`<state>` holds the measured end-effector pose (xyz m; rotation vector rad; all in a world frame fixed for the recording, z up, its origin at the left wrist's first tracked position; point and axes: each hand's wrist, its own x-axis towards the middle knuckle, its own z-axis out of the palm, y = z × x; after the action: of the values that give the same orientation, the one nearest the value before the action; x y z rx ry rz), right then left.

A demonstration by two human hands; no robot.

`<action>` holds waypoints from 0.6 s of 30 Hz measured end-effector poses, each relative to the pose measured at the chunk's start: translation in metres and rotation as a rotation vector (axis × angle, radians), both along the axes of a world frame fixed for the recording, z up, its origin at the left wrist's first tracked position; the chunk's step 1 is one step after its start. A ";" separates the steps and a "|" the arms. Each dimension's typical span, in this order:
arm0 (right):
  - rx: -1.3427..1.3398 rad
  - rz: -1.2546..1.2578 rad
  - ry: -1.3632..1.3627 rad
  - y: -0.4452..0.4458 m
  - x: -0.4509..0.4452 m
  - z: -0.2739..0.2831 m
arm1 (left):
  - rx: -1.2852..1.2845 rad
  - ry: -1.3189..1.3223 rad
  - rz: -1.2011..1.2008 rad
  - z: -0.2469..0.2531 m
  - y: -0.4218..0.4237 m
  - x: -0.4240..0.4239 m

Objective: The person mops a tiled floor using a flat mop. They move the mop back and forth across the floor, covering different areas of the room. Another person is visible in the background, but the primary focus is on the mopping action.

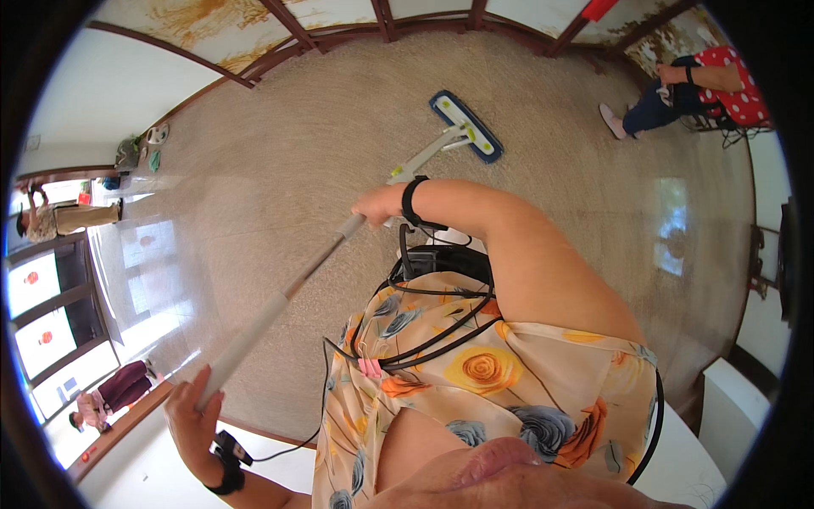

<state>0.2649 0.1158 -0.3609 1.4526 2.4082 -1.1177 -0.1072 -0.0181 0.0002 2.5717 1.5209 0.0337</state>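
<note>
A flat mop with a blue pad (467, 126) lies with its head on the speckled floor, ahead of my body. Its grey telescopic pole (254, 331) runs diagonally down to the left. My right hand (380, 202) grips the pole's lower part, closer to the mop head, with a black band on the wrist. At the pole's top end is my left hand (196, 410), its fingers and thumb around the grip. A black strap with a small device (232, 448) is on the left wrist. Black cables, held by a pink binder clip (369, 367), cross my floral top.
A seated person in a red dotted top (731, 83) is at the upper right. Two people (89, 216) stand near the bright windows at left. Bags and small items (129, 153) lie by the left wall. Dark wooden frames (381, 19) edge the floor ahead.
</note>
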 end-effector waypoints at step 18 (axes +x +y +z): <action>0.191 -0.732 0.014 -0.034 0.142 0.027 | 0.013 -0.155 -0.312 -0.009 0.109 0.118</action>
<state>0.4068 0.0819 -0.3340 2.5083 2.0626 -1.0022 0.0110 0.0913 -0.0093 2.7133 1.0595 0.2011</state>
